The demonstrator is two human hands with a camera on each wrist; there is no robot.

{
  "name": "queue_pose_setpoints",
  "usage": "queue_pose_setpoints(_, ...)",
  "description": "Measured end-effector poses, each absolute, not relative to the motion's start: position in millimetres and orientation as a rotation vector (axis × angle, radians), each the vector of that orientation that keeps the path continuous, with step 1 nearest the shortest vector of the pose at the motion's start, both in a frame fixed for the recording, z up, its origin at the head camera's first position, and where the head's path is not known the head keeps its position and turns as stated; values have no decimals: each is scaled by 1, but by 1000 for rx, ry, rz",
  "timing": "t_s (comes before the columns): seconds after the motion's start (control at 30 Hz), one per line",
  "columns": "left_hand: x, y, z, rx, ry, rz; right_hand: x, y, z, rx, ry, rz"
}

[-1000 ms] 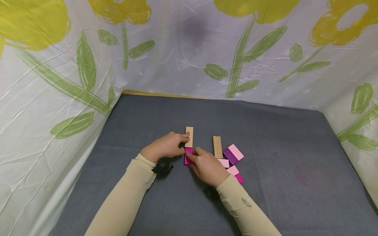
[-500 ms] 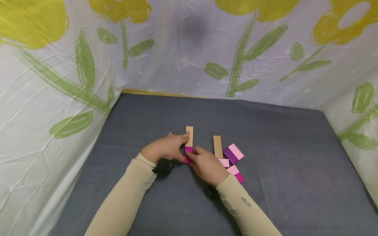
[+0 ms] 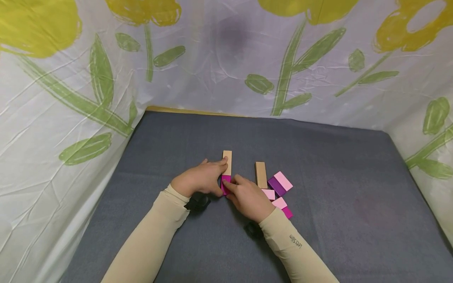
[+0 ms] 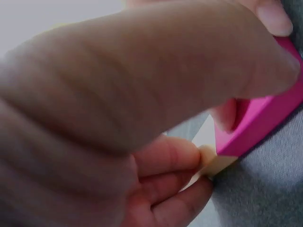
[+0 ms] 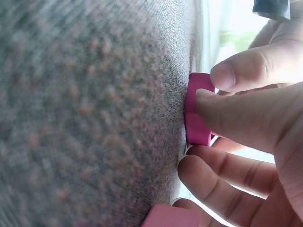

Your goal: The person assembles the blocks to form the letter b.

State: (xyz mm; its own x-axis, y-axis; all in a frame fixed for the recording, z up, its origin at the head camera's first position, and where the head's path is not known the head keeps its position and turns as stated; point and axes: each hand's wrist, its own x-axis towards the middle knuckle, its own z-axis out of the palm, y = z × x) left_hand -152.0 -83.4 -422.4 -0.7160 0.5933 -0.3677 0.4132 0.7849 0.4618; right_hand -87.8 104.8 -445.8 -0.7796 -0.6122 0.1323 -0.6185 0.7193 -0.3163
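Note:
A plain wooden block [image 3: 229, 169] and a magenta block [image 3: 226, 178] lie end to end on the grey cloth. My left hand [image 3: 201, 177] spans the pair from the left. Its thumb presses the magenta block near its close end, while its other fingers curl against the wooden block, as the left wrist view shows. From the right, my right hand [image 3: 250, 198] pinches the magenta block. In the right wrist view the right thumb [image 5: 246, 113] presses the end of that block, beside the left thumb [image 5: 244, 71]. The hands partly hide the magenta block.
Right of the right hand lie another wooden block [image 3: 260, 175], a pink block [image 3: 269, 194], a purple block [image 3: 276, 186] against a pink one [image 3: 284, 181], and a pink block [image 3: 279, 203] beside a magenta one [image 3: 287, 212]. A flowered white curtain [image 3: 212, 90] surrounds the grey table [image 3: 336, 236].
My left hand has spread: its thumb has slid toward me along the magenta block while its fingers stay at the wooden block. The right hand holds nearly still.

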Motion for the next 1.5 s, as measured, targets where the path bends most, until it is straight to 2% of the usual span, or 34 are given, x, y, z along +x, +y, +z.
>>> queue_pose_setpoints(0.37,-149,-82,-422,674,2471,509,-87,109,-438,1069,-2911,517)
queue_pose_setpoints(1.07,-153,-82,-427,749,2532,511,-100,141,-418,831,-2924,527)
queue_pose_setpoints(1.5,-157,-84,-430,755,2548,555,-110,164,-425,630,-2909,471)
